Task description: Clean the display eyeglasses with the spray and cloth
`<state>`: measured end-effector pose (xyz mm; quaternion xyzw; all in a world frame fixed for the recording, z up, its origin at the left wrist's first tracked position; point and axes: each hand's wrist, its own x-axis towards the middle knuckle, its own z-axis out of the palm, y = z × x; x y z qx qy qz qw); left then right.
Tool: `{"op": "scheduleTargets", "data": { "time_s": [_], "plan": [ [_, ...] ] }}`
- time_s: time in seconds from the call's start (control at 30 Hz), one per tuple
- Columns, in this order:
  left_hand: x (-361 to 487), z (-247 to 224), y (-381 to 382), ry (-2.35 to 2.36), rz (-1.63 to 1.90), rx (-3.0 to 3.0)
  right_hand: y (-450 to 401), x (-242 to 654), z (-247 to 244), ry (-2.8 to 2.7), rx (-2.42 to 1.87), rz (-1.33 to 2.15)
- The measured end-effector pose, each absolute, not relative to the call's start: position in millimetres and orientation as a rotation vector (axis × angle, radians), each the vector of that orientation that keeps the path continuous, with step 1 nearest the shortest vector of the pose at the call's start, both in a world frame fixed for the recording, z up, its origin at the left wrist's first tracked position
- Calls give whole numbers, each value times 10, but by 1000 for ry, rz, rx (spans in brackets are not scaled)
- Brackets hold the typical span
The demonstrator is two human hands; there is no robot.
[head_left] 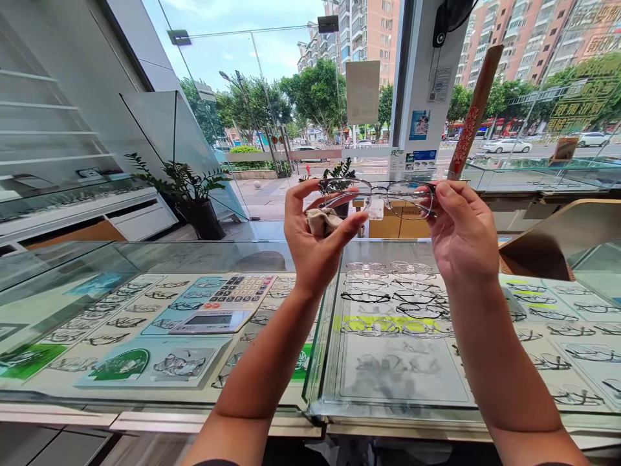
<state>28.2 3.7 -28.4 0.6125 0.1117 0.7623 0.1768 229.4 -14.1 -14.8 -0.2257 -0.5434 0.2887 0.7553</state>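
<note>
In the head view, a pair of eyeglasses [379, 189] with thin dark rims and clear lenses is raised above the glass counter, against the window. My right hand [464, 230] pinches the right end of the frame between thumb and fingers. At the left end, the fingers of my left hand [310, 243] curl round the frame, the thumb stretched out below the lens. A bunched pale cloth [323, 222] is tucked in that same hand. A small clear tag or nose-pad piece seems to show below the bridge; its kind is unclear.
Rows of eyeglasses [371, 296] lie inside the glass display counter [388, 408] below my hands. A calculator [211, 320] rests on the counter top at left. Potted plants [201, 217] stand beyond it, and a curved wooden-edged stand [548, 236] is at right.
</note>
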Motion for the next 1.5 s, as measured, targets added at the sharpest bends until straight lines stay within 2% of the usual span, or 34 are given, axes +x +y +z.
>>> {"op": "scheduleTargets", "data": {
  "time_s": [0.83, 1.2, 1.5],
  "plan": [
    [317, -271, 47, 306, 1986, 1447, -265, 2219, -112, -1176, -438, 652],
    [316, -126, -89, 433, 1144, 1364, -232, 2115, -213, -1533, -468, 141],
    [366, -153, -130, 470, 947, 1376, -296, 2139, -184, -1530, -428, 160]
  ]
}}
